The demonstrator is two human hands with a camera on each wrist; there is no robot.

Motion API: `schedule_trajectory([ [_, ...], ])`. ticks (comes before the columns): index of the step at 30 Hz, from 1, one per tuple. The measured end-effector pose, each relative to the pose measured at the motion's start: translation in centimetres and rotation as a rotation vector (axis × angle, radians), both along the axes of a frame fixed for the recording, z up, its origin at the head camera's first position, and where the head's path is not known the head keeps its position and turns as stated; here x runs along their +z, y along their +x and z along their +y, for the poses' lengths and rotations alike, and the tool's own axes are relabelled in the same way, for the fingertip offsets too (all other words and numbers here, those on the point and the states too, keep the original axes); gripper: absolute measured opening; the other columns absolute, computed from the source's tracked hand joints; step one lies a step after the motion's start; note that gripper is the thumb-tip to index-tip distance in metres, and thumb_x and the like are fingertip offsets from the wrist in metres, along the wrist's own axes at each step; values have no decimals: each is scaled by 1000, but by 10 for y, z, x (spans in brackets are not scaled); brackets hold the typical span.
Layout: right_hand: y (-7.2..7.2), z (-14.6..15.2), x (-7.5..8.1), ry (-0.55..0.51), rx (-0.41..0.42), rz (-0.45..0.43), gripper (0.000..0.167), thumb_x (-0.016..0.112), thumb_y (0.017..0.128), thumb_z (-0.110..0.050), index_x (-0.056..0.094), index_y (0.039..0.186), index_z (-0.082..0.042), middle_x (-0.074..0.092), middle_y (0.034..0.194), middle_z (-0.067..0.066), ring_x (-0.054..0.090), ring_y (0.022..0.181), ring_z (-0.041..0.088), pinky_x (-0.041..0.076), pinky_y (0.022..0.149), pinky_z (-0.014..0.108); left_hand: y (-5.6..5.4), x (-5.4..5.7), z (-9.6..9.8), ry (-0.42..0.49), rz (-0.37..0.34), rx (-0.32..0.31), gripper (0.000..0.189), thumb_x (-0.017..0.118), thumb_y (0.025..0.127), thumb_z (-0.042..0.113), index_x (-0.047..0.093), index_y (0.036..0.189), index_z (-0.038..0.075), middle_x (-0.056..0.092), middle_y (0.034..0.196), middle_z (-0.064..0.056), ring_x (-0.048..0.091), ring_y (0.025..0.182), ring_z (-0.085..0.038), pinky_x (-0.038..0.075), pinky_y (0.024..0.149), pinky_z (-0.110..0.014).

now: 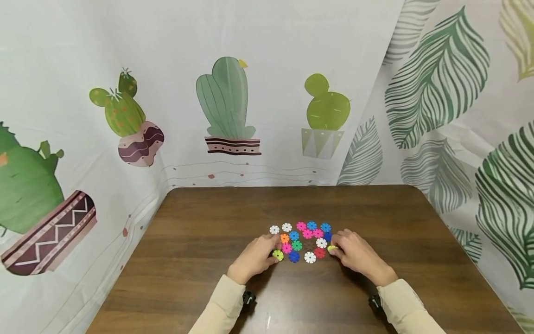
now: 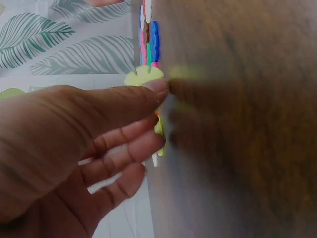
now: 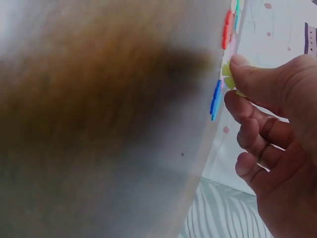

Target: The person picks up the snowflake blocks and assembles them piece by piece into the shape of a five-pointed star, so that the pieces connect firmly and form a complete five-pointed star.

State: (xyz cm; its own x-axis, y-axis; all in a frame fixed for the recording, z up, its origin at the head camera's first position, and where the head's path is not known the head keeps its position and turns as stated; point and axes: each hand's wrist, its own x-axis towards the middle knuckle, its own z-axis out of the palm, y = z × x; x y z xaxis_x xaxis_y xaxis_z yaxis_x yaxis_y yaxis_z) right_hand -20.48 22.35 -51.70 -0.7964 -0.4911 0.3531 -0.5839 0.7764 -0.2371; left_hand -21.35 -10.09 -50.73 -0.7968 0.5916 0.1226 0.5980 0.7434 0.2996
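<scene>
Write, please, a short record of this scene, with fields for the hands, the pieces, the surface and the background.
Left hand: the left hand pinches a yellow-green disc
Right hand: the right hand pinches another yellow-green disc
Pieces between hands: notched flat discs, among them a dark blue disc, a red disc and a green disc
Surface: brown wood-look table
Clothing: light beige sleeves
Background: pale backdrop printed with cacti and leaves
</scene>
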Motion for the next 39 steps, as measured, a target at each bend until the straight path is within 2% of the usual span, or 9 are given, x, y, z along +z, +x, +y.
schedule_trajectory([
  [5,-1,-1,7,-30,-13,4,17,88,86,-7,73,84,-14,68,80,-6,56,78,10,56,71,31,-3,-1,0,121,-64,-57,18,85,92,8,68,92,14,72,81,4,66,73,-7,54,68,-20],
  [11,0,-5,14,-103,-11,-5,16,83,87,2,74,87,-11,67,81,-6,56,79,8,55,69,28,-2,6,3,379,-151,-92,5,80,96,11,77,95,15,76,82,2,59,68,2,52,64,-15],
  [17,4,-15,30,-217,13,14,13,83,88,2,76,90,-9,64,80,-8,51,77,5,48,64,22,3,22,10,633,-259,9,9,78,94,9,83,100,10,82,87,-4,67,72,1,59,69,-19],
  [20,6,-19,38,-275,33,64,13,84,87,1,76,92,-9,65,81,-7,50,76,5,47,63,21,6,30,13,742,-341,58,12,76,95,7,83,104,4,82,88,-15,69,71,0,58,67,-18],
  [25,12,-28,51,-378,64,145,18,85,86,3,77,97,-9,71,86,-5,52,77,2,48,61,19,11,41,19,904,-488,40,23,75,98,6,79,121,2,76,94,-36,71,69,-5,55,61,-17],
  [29,16,-36,61,-440,118,163,21,84,87,4,78,100,-12,74,91,-7,54,79,2,48,60,19,15,50,22,977,-570,-9,30,75,99,6,76,129,8,75,92,-35,73,67,-7,61,66,-21],
  [35,19,-45,71,-459,181,144,30,86,83,5,77,101,-17,74,93,-9,57,85,4,51,65,19,17,58,25,997,-602,-33,29,76,99,8,75,127,3,80,81,-1,74,66,-7,62,67,-23],
  [37,19,-46,72,-458,194,140,31,87,82,6,77,101,-17,73,92,-9,57,85,5,52,66,19,17,59,26,987,-588,-39,29,75,99,7,75,128,2,80,83,-6,72,67,-5,62,67,-22],
  [39,19,-48,71,-460,207,143,30,87,82,5,77,101,-16,73,92,-8,57,85,5,51,66,18,17,60,26,982,-584,-46,28,74,100,6,76,128,3,80,87,-18,71,68,-4,60,66,-20],
])
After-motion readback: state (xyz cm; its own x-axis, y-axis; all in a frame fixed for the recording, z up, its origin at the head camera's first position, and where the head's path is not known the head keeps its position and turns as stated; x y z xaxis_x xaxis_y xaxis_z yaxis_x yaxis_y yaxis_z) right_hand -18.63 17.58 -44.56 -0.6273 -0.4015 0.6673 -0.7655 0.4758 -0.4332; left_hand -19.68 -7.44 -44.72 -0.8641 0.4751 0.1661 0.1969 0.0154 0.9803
